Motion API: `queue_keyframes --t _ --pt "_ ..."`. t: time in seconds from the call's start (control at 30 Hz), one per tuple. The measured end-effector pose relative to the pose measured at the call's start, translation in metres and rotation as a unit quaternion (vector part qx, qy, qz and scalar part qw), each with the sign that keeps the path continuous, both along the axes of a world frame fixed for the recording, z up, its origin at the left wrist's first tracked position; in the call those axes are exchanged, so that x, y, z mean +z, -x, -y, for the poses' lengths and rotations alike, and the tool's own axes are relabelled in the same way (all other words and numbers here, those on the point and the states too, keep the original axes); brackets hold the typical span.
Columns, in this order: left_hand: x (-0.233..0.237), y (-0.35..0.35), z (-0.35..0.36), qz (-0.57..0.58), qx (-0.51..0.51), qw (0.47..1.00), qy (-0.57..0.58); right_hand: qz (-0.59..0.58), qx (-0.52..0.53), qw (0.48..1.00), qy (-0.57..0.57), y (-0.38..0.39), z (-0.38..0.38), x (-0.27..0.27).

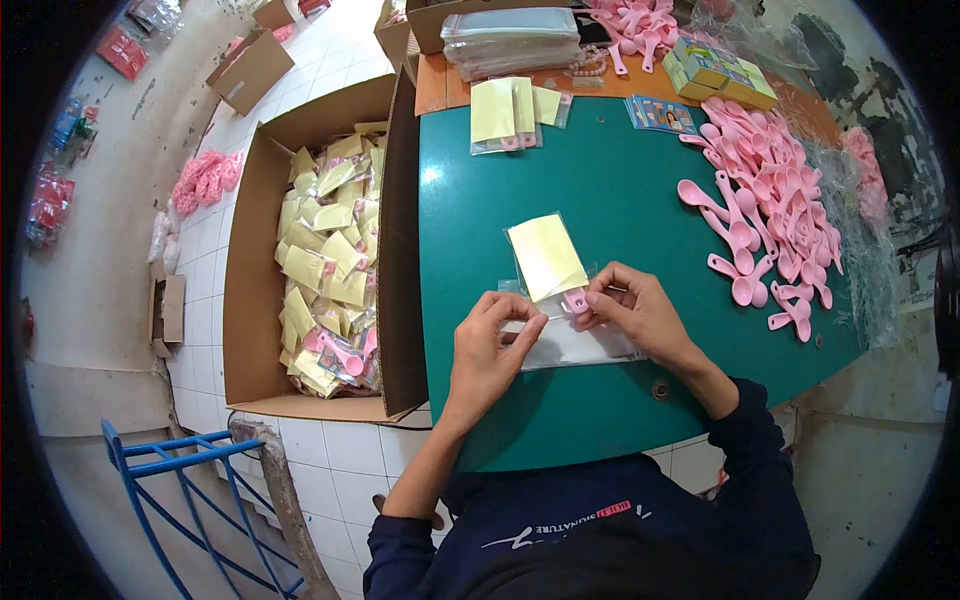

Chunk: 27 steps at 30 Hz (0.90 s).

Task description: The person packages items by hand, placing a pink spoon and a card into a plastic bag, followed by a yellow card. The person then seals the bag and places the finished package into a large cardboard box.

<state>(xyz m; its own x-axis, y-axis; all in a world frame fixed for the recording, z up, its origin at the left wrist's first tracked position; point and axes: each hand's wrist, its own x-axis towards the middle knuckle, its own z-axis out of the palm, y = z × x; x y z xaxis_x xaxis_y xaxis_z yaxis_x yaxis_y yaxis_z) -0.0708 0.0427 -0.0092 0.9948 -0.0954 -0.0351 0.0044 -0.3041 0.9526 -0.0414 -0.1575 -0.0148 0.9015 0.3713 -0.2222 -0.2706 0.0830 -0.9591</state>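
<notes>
A transparent plastic bag holding a pale yellow card (547, 258) and a pink spoon (576, 300) lies in front of me, its opening towards my body. Thumb and forefinger of my left hand (494, 345) pinch the left corner of the bag's lower end. My right hand (640, 312) is closed on the right side of that end, beside the spoon's handle; its fingertips are partly hidden. Beneath both hands lies a stack of flat transparent bags (570, 348). Most of the spoon is covered by the card.
Several filled packets (492, 115) lie at the green table's (620, 190) far left. Pink spoons (770, 190) are heaped right, near small printed cards (660, 114) and yellow boxes (718, 72). A large cardboard box (400, 250) full of packets stands left, near a blue metal frame (190, 450).
</notes>
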Motion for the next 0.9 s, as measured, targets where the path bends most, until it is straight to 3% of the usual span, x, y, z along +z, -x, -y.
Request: queue_keyframes --t 0.43,0.9 --pt "-0.010 0.001 0.006 -0.041 0.049 0.985 0.159 0.020 -0.067 0.998 0.006 -0.001 -0.003 0.002" --pt "-0.008 0.003 0.003 -0.067 0.010 0.993 0.100 0.041 -0.047 0.998 0.011 0.000 -0.002 -0.002"
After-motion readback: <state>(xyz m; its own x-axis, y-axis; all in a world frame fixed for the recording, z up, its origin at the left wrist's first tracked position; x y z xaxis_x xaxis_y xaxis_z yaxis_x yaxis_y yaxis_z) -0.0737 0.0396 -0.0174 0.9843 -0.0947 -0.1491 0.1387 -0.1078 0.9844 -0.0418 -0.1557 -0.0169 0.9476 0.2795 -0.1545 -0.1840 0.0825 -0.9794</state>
